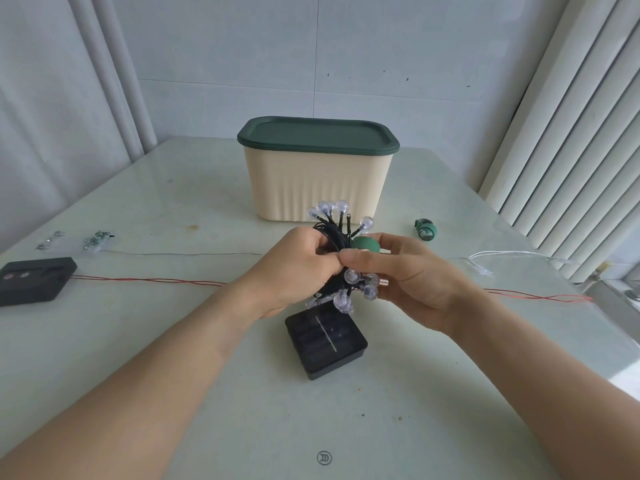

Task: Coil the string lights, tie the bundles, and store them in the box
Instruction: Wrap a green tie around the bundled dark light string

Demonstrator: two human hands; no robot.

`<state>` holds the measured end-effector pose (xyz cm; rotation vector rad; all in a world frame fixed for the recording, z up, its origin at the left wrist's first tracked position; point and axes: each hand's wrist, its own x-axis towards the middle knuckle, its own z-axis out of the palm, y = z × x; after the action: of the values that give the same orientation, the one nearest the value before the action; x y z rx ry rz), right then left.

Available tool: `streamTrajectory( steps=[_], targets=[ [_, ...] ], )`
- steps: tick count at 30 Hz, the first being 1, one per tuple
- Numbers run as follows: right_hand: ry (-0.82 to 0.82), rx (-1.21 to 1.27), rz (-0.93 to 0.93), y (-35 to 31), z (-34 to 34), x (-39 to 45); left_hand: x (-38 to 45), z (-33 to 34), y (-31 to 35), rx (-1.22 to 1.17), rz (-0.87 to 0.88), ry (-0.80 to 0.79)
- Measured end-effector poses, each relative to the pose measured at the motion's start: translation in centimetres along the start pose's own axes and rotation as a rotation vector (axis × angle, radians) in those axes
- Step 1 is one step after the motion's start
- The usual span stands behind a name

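Note:
A coiled bundle of black-wired string lights [334,233] with clear round bulbs is held upright above the table. My left hand [298,268] grips the middle of the bundle. My right hand [412,275] pinches a green tie strap [366,244] against the bundle's right side. The bundle's black solar panel unit [325,344] lies on the table just below my hands. The cream storage box [317,185] with its dark green lid [318,133] shut stands behind the bundle.
A red-wired string [145,280] runs across the table from a black battery box [34,278] at the left to the right edge. A thin silver wire string [180,253] with a clear case lies at the left. Another green tie [426,230] and a white wire [502,253] lie at the right.

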<state>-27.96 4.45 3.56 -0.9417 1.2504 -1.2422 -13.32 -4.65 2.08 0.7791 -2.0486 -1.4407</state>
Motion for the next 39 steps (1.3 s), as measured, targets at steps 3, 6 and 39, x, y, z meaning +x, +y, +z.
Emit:
streamTrajectory(
  steps=[3, 6, 39],
  targets=[
    [-0.012, 0.025, 0.011, -0.1, 0.2, -0.2, -0.2, -0.2, 0.5, -0.027, -0.009, -0.073],
    [-0.006, 0.079, 0.017, -0.1, 0.1, -0.1, -0.5, -0.3, 0.8, -0.032, 0.004, -0.157],
    [0.305, 0.114, -0.136, -0.3, 0.1, 0.4, -1.2, 0.5, 1.4, 0.213, 0.242, 0.274]
  ],
)
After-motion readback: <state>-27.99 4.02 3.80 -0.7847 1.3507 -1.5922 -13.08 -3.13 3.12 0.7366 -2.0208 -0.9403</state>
